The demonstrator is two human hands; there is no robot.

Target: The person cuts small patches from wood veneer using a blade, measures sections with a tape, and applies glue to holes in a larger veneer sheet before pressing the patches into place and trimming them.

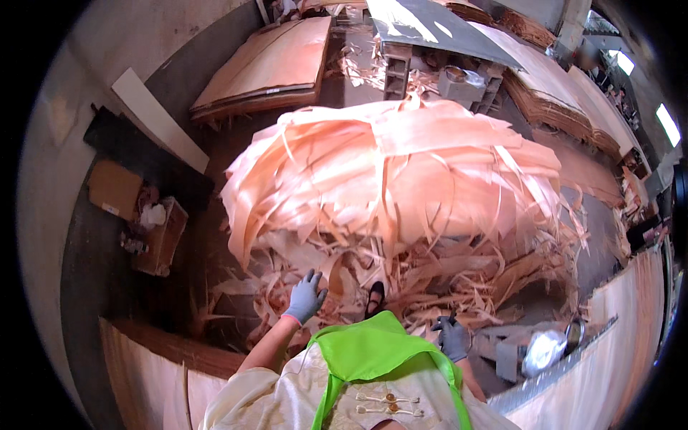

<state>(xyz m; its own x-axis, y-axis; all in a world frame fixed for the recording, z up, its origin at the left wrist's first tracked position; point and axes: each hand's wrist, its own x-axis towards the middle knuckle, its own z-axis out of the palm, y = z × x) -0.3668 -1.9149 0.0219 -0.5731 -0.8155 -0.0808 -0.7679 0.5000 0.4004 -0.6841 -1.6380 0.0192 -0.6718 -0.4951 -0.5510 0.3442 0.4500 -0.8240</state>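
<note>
My left hand (306,297), in a grey glove, reaches out with its fingers apart and holds nothing. It hovers just above loose wood veneer scraps (344,276) on the floor. Lower right, my right hand (451,340) wears a grey glove too. Its fingers are curled, and a small dark tip sticks up from them; what it belongs to is too small to make out. In front of me rises a big heap of thin, pinkish veneer sheets (430,175), with torn strips hanging down its near side. My dark shoe (375,297) stands among the scraps.
Stacked veneer sheets lie at the back left (269,64) and back right (552,93). A grey board (448,32) rests on blocks behind the heap. Cardboard boxes (115,188) sit by the left wall. Near my right hand are a grey block (507,360) and a clear plastic bag (545,351).
</note>
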